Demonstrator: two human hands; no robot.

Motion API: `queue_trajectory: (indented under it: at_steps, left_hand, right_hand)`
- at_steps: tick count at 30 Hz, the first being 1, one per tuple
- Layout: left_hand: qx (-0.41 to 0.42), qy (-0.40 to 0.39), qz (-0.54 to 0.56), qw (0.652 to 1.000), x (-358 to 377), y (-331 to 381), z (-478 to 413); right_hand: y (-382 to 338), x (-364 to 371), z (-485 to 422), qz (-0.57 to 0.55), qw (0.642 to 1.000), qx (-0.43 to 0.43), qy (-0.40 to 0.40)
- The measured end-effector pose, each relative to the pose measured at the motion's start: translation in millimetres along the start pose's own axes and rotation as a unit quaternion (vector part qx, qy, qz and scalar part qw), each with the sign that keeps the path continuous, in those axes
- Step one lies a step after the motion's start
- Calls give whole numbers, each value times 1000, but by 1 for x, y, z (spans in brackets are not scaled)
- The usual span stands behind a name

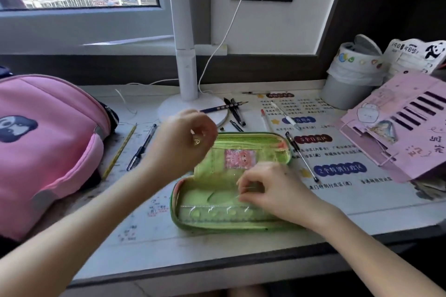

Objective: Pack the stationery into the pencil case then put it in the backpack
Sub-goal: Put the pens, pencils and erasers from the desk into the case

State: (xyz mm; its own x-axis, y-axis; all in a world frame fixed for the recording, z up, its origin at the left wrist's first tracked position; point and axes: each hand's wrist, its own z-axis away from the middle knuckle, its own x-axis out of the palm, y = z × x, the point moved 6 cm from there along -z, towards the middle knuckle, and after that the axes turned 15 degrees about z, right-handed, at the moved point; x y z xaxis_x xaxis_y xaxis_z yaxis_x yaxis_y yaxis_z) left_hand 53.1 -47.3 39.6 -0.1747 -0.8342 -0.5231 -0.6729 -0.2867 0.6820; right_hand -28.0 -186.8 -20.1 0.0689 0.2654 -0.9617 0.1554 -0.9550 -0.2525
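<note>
Head view: green pencil case (231, 190) lies opened on the counter (217, 248); its clear inner flap is pinched by the right hand (272, 188), while the left hand (185, 137) is held curled above, its hold unclear.

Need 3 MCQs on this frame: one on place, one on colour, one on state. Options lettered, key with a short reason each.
1. Where does the backpack lie relative to the pencil case?
A. to its left
B. to its right
C. under it

2. What colour is the pencil case lining?
A. blue
B. green
C. black

3. What state is the pencil case in?
A. zipped shut
B. inside the backpack
C. open flat on the desk

Key: 1 A, the pink backpack sits at the left edge of the desk. 2 B, both halves show green. 3 C, the lid is folded back, with the right hand in the lower half and the left hand above the lid.
</note>
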Motion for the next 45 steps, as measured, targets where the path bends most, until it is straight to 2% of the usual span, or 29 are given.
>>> queue_trajectory:
  at_steps: [2, 4, 8, 13, 17, 24, 32, 36, 39, 42, 45]
  left_hand:
    - [35, -22, -34, 999, 3, 7, 25]
    - [24, -48, -42, 998, 8, 3, 44]
    - [-11, -118, -58, 991, 32, -12, 59]
    - [-108, -124, -49, 985, 47, -27, 55]
    - [-108, -107, -67, 986, 47, -26, 57]
    - [-76, -152, -100, 980, 46, -26, 60]
    - [12, -195, -124, 973, 42, -26, 60]
    - [22, -247, -110, 962, 45, -28, 62]
    - [20, -272, -145, 951, 48, -30, 65]
    - [33, -272, -223, 936, 50, -29, 64]
    - [55, -260, -246, 932, 52, -26, 63]
  right_hand:
    - [-2, -2, 1, 22, 999, 1, 42]
    - [1, -8, 6, 1, 997, 25, 72]
    - [14, -5, 11, -39, 994, 78, 69]
    - [24, 14, 13, -178, 979, 96, -17]
    - [23, 21, 17, -228, 969, 73, -66]
    - [13, 21, 13, -230, 967, 30, -106]
    - [27, 4, 19, -209, 975, 75, 18]
    - [45, -5, 31, -223, 969, 97, 38]
    - [52, -2, 35, -202, 972, 117, 37]
    - [49, 0, 35, -178, 976, 117, 34]
    - [49, -2, 34, -196, 971, 130, 52]
